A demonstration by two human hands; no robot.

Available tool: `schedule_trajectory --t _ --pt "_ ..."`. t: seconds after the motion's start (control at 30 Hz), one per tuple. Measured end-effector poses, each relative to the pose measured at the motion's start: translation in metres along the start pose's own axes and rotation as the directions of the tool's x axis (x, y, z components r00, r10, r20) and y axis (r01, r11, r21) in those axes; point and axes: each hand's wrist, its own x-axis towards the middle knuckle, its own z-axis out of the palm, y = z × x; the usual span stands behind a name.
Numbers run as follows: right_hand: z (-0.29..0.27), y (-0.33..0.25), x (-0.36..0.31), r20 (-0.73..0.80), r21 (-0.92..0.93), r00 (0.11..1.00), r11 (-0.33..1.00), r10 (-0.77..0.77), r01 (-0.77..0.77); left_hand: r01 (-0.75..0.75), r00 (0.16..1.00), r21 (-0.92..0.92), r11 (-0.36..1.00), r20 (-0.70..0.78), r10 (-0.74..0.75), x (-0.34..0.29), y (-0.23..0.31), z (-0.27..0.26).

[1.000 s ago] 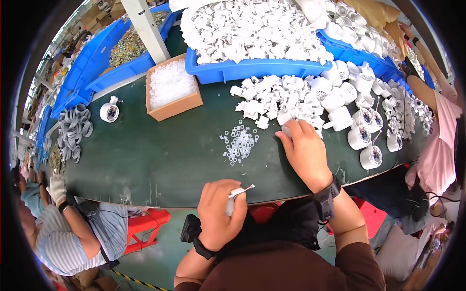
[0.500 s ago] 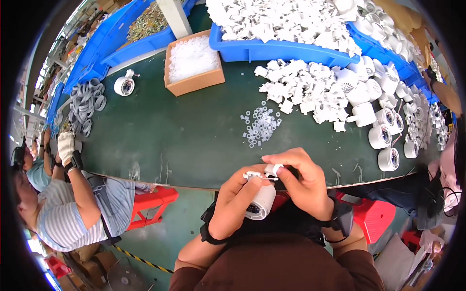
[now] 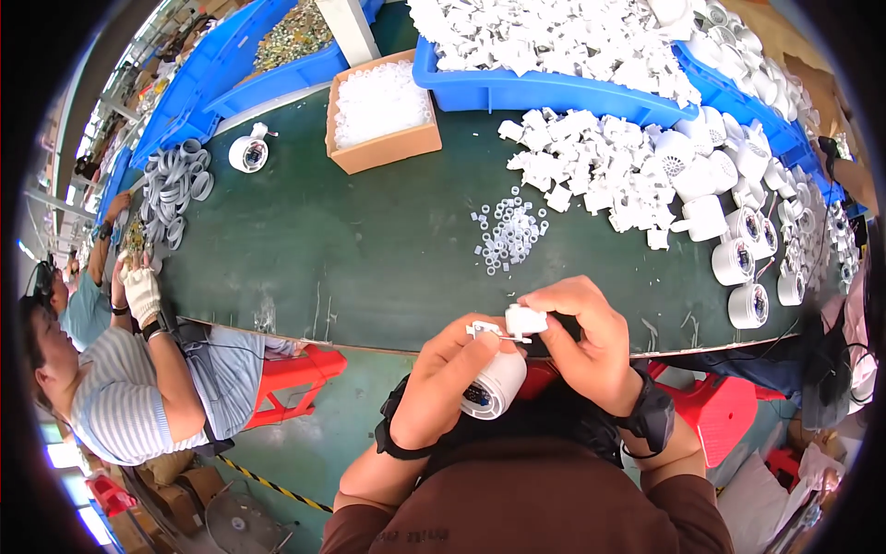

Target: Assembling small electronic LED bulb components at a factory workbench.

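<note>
My left hand is closed round a white cylindrical housing, held tilted over the table's near edge. Its open end, with dark parts inside, points down toward me. At its upper end a small white bracket with a thin arm stands out by my left thumb. Between the fingertips of my right hand is a small white plastic cap piece, just above that bracket; I cannot tell whether the two touch. Beyond my hands lies a loose pile of small translucent rings.
White plastic pieces heap at the right, beside several finished-looking round housings. A blue bin and a cardboard box stand at the back. Grey rings and a lone housing lie left, near a gloved co-worker's hand.
The white cap piece has turned in my right fingers and now shows its broader side. My left hand keeps its hold on the housing. The view has shifted slightly.
</note>
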Motion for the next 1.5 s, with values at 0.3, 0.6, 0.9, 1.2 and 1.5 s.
schedule_trajectory --t 0.3,0.6,0.9,1.2,1.5 --pt "0.0 -0.006 -0.003 0.094 0.132 0.991 0.986 0.095 -0.107 -0.179 0.983 0.145 0.973 -0.016 0.183 0.0 -0.001 -0.005" --pt "0.004 0.006 -0.009 0.207 0.375 0.942 0.867 0.266 -0.327 -0.346 0.938 0.41 0.844 0.123 0.324 0.003 0.002 -0.005" --pt "0.002 -0.007 -0.005 0.131 0.488 0.897 0.76 0.422 -0.429 -0.347 0.874 0.682 0.643 -0.014 0.486 0.002 -0.005 -0.006" --pt "0.025 -0.025 -0.005 0.113 0.415 0.925 0.829 0.362 -0.375 -0.4 0.712 0.883 0.245 0.131 0.69 0.01 -0.005 0.003" --pt "0.046 -0.027 -0.015 -0.055 0.365 0.935 0.879 0.349 -0.307 -0.413 0.71 0.891 0.189 0.184 0.68 0.009 -0.01 0.001"
